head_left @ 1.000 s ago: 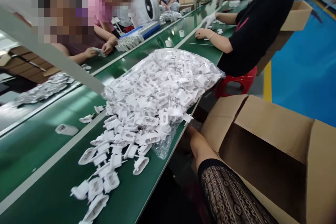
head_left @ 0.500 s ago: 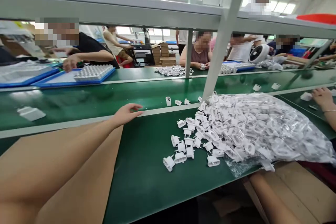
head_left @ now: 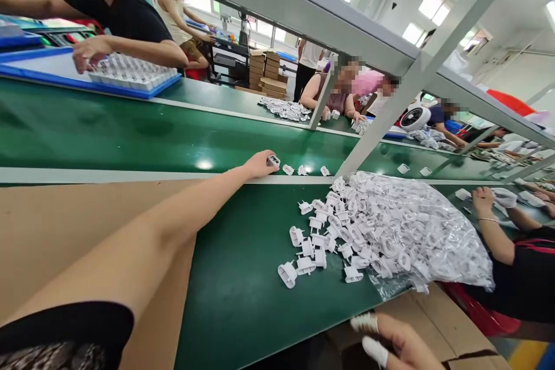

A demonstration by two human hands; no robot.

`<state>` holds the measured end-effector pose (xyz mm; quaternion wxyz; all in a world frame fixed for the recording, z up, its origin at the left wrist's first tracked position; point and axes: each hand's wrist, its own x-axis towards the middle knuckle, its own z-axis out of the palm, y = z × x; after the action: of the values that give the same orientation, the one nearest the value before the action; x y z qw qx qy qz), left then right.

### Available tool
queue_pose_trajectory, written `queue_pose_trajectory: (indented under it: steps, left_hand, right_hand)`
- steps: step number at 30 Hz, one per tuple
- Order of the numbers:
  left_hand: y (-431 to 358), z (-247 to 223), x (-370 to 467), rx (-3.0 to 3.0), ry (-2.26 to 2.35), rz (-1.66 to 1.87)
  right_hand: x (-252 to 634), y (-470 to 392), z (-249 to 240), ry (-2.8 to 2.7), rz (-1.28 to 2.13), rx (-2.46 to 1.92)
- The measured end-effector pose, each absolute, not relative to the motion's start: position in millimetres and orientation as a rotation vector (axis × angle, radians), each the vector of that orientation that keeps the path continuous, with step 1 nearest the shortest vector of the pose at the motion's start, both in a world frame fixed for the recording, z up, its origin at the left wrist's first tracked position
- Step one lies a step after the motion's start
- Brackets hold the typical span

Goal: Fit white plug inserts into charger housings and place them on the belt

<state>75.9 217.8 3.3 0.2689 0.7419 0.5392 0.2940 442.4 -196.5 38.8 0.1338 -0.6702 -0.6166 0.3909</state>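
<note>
On the near edge of the green belt, my left hand [head_left: 259, 164] is closed around a small white housing [head_left: 273, 161] with dark slots. Beside it lie a few white plug pieces [head_left: 302, 170]. My right hand [head_left: 396, 340] is low at the bottom, below the table edge, over a cardboard box; white covers are on its fingertips, its fingers are apart and nothing is in them. Between the hands, many white plug pieces [head_left: 318, 222] spill from a clear plastic bag [head_left: 437, 225] onto the green table [head_left: 234, 300].
Brown cardboard [head_left: 87, 214] lies under my left arm. A metal post [head_left: 381, 110] rises behind the bag. Across the belt, a person in black reaches over a blue tray [head_left: 52, 78]. At right, another person's hands [head_left: 483, 199] work beside the bag.
My left hand has reached forward and right and taken hold of the white housing. My right hand's fingers have come into view from under the table edge. The view has tilted.
</note>
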Motion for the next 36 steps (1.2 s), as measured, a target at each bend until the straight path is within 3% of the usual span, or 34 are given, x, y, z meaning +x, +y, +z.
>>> queue_pose_trajectory:
  steps: [6,8,14,26,36]
  left_hand:
    - [131,16,17,2.041,1.398,0.845]
    - [93,14,-5,2.044,1.340,0.856]
    - [22,-19,-46,1.911,1.366,1.077]
    - [30,-34,-51,1.798,1.310,1.107]
    - [25,-19,-51,1.844,1.226,1.153]
  right_hand:
    - [357,-18,82,-2.132,0.655,-1.648]
    - [336,52,78,-2.145,0.401,-1.940]
    - [300,174,61,-1.868,0.303,-2.327]
    - [157,197,6,-2.169,0.133,-2.085]
    - [200,147,42,-2.489,0.015,-1.676]
